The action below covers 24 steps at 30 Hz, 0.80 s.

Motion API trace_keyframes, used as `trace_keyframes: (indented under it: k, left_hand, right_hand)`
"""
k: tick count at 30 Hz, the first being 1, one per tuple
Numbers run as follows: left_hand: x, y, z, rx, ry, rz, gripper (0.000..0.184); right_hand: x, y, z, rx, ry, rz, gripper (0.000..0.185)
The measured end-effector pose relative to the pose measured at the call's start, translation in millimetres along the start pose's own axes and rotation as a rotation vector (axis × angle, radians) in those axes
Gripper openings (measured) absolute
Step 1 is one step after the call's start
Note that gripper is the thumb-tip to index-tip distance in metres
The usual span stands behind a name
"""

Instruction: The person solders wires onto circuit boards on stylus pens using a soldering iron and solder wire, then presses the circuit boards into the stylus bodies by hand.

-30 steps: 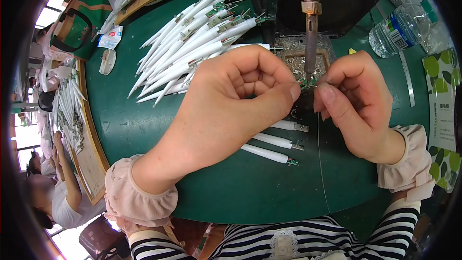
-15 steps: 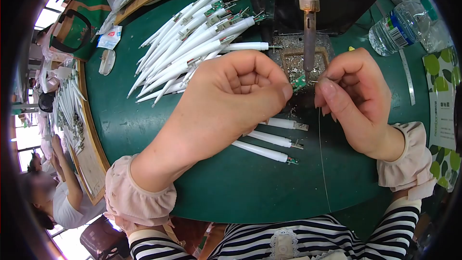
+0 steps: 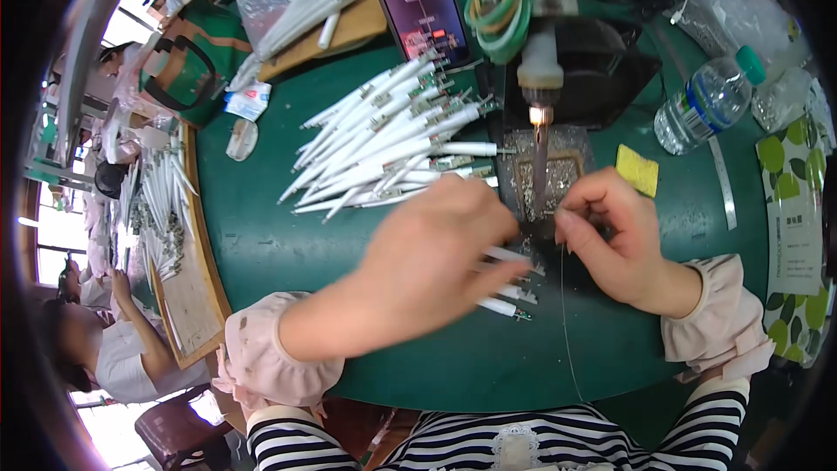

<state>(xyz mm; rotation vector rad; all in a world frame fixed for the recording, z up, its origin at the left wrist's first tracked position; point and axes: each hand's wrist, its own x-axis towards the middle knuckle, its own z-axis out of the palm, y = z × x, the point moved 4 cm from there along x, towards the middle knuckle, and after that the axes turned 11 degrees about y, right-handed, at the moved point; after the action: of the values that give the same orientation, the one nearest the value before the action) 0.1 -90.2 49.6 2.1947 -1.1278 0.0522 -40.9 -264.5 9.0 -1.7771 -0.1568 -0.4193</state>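
My left hand point(image 3: 440, 266), smeared by motion, is over several white pen-shaped sticks point(image 3: 499, 306) with small circuit boards at their ends. Its thumb stands off from the curled fingers; whether it holds one of the sticks is hidden. My right hand point(image 3: 615, 244) pinches a thin solder wire point(image 3: 565, 323) that hangs down towards the table's front edge. Just left of the right fingertips, a soldering iron point(image 3: 540, 153) points downwards over a solder-specked tray point(image 3: 571, 144). A larger pile of white sticks point(image 3: 384, 139) lies beyond my left hand, board ends to the right.
A yellow sponge point(image 3: 637, 171), a water bottle point(image 3: 704, 109) and a metal ruler point(image 3: 722, 179) lie to the right. A phone point(image 3: 418, 0) and rubber bands point(image 3: 501, 9) are at the back. At left, a wooden tray point(image 3: 192, 318) holds more sticks; co-workers sit beyond.
My left hand has moved down and away from the iron tip; the green board seen at its fingertips no longer shows there. My right hand still pinches the wire. The view has tilted up.
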Motion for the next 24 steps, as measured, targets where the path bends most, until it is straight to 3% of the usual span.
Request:
trace_keyframes:
  k: [1, 3, 4, 6, 8, 12, 19, 24]
  left_hand:
    - [8.3, -8.4, -15.0, 0.015, 0.144, 0.033, 0.019]
    - [28.8, -47.6, -44.6, -0.091, 0.334, -0.325, 0.023]
    - [40.8, -77.5, -55.2, -0.119, 0.451, -0.347, 0.029]
    - [62.0, -133.6, -68.5, -0.047, 0.464, -0.422, 0.040]
    - [75.7, -180.5, -63.8, -0.168, 0.435, -0.518, 0.042]
    - [88.0, -182.0, -59.9, -0.628, 0.288, -0.684, 0.037]
    - [94.5, -194.0, -48.8, -0.801, 0.279, -0.679, 0.031]
    - [92.9, -173.0, -76.1, -0.756, 0.467, -0.566, 0.038]
  right_hand:
    - [0.0, 0.2, -0.3, 0.003, -0.004, 0.002, 0.009]
    - [2.0, -2.2, -0.3, 0.002, -0.014, 0.003, 0.010]
    - [2.2, -2.6, -0.8, -0.008, -0.021, 0.015, 0.010]
    - [1.8, -3.1, -0.6, -0.028, -0.040, 0.040, 0.010]
    - [0.7, -4.6, 0.9, -0.010, -0.049, 0.047, 0.011]
    - [0.5, -9.8, 0.7, -0.014, -0.044, 0.015, 0.011]
    - [1.0, -16.7, -0.1, -0.015, -0.071, 0.050, 0.011]
    - [-6.1, -21.3, -6.0, -0.067, -0.053, 0.022, 0.013]
